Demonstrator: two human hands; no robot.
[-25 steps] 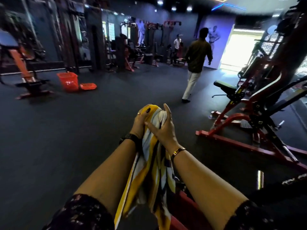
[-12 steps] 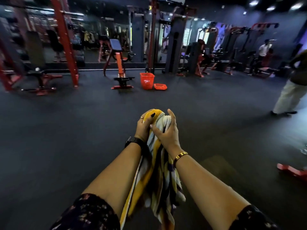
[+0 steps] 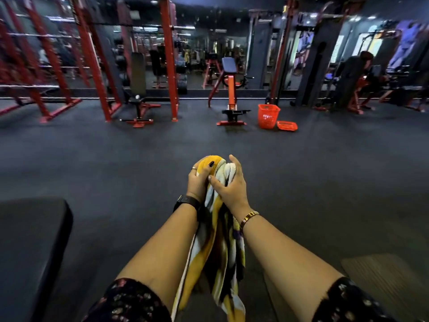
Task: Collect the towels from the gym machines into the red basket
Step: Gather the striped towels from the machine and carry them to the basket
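Observation:
A yellow, white and dark striped towel [image 3: 216, 259] hangs bunched between my forearms in front of me. My left hand [image 3: 200, 182] grips its top from the left, thumb over the yellow fold. My right hand [image 3: 229, 184] grips the same bunch from the right. The red basket [image 3: 268, 116] stands upright on the dark floor far ahead, right of centre, with its red lid [image 3: 287, 125] lying flat beside it on the right.
A red bench machine [image 3: 231, 98] stands just left of the basket. Red racks [image 3: 97, 66] and another bench [image 3: 139, 101] line the mirrored back wall. A black padded seat [image 3: 30, 240] is close at my lower left. A person [image 3: 352, 75] bends at a machine far right.
The view has swung left, so the basket now sits right of centre and appears closer. The walking person has left the view. A black pad has appeared at lower left. Both hands keep their grip.

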